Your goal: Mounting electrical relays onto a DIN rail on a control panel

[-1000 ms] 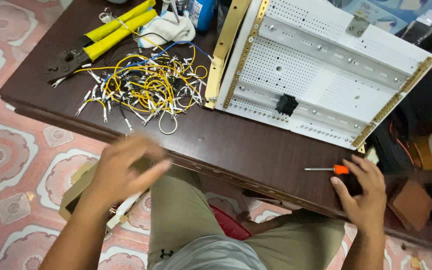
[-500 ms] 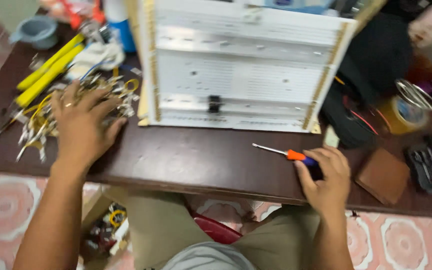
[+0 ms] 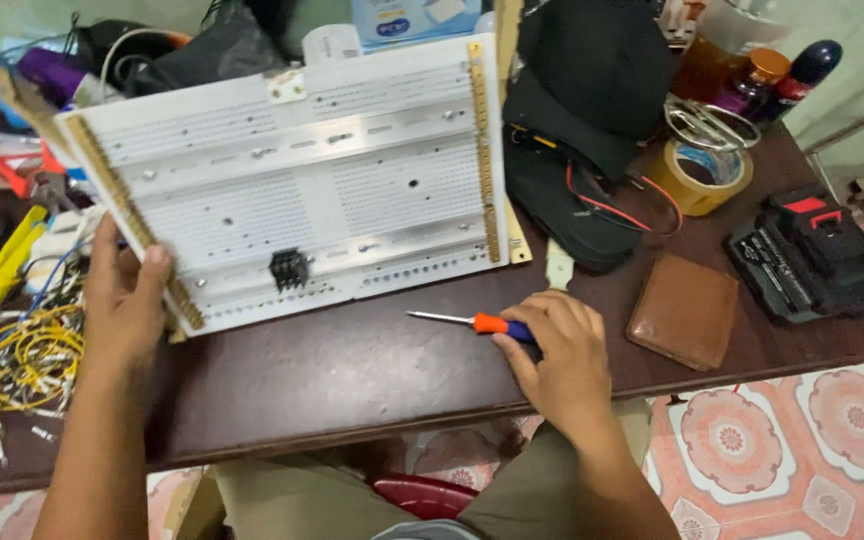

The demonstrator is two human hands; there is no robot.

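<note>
The white perforated panel (image 3: 302, 190) lay on the dark surface (image 3: 352, 370), its lower left corner gripped by the left hand (image 3: 127, 300). The orange-handled screwdriver (image 3: 472, 322) was clasped by the right hand (image 3: 562, 360), its tip just below the panel's front edge. The panel could probably slide onto the yellow wires (image 3: 17, 355) if that one-corner grip slipped.

Surface: dark brown table (image 3: 352, 370)
Centre: white perforated panel (image 3: 352, 190)
Lower left: yellow wires (image 3: 22, 355)
Right: brown wallet (image 3: 684, 310), tape roll (image 3: 712, 180), black battery pack (image 3: 812, 255)
</note>
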